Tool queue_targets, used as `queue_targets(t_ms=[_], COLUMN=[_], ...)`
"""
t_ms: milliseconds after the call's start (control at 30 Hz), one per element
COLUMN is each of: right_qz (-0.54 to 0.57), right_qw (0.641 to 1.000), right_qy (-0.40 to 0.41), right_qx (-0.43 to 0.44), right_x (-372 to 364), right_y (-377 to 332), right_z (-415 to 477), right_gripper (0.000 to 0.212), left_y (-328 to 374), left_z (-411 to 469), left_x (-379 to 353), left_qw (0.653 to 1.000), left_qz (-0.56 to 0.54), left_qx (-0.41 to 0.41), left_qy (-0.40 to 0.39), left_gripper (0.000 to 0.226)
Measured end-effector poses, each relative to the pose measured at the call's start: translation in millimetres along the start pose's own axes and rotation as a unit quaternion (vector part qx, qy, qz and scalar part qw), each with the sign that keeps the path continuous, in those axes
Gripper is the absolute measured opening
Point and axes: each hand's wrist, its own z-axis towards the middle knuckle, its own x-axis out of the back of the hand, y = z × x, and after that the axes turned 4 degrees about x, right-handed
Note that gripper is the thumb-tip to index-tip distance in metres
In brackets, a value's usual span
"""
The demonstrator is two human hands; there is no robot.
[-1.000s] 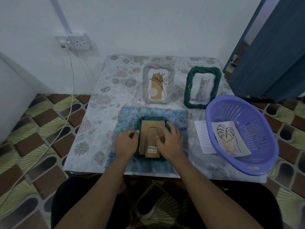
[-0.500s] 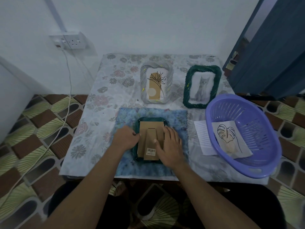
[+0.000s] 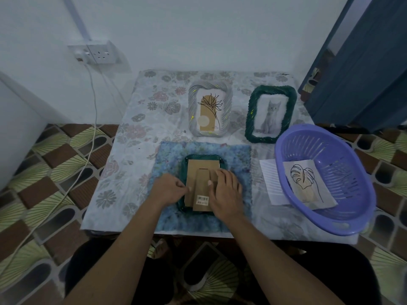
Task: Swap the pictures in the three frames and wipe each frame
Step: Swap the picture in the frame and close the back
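Brown cardboard backing faces up on the dark green frame, which lies face down on a blue cloth at the near middle of the desk. A barcode sticker sits on the fold-out stand; its digits are too small to read. The left hand has its fingers curled and pinches the backing's left edge. The right hand lies flat, fingers spread, pressing on the backing's right side.

Far behind the cloth lie a silver frame holding a plant print and, to its right, a green frame holding a cat picture. A purple basket on the right holds a leaf line drawing, with a lined sheet partly under its left rim.
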Motion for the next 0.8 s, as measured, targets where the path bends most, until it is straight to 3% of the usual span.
queue_targets(t_ms=[67, 167, 467, 633, 800], right_qz=[-0.005, -0.024, -0.073, -0.085, -0.085], right_qw=[1.000, 0.999, 0.994, 0.994, 0.994], right_qy=[-0.005, -0.021, -0.067, -0.062, -0.064], right_qx=[0.001, 0.012, 0.038, 0.039, 0.037], right_x=[1, 3, 2, 1, -1], right_y=[-2, -1, 2, 3, 4], right_z=[0, 1, 2, 4, 5], right_gripper=[0.070, 0.053, 0.056, 0.057, 0.058], left_y=[1, 3, 12, 19, 25], left_z=[-1, -2, 5, 19, 40], left_x=[1, 2, 10, 6, -4], left_qw=[1.000, 0.999, 0.998, 0.994, 0.984], left_qz=[0.005, 0.029, 0.070, 0.018, 0.005], left_qx=[-0.004, -0.013, -0.004, -0.031, -0.087], left_qy=[-0.011, -0.005, 0.008, 0.100, 0.153], left_gripper=[0.021, 0.017, 0.020, 0.009, 0.029])
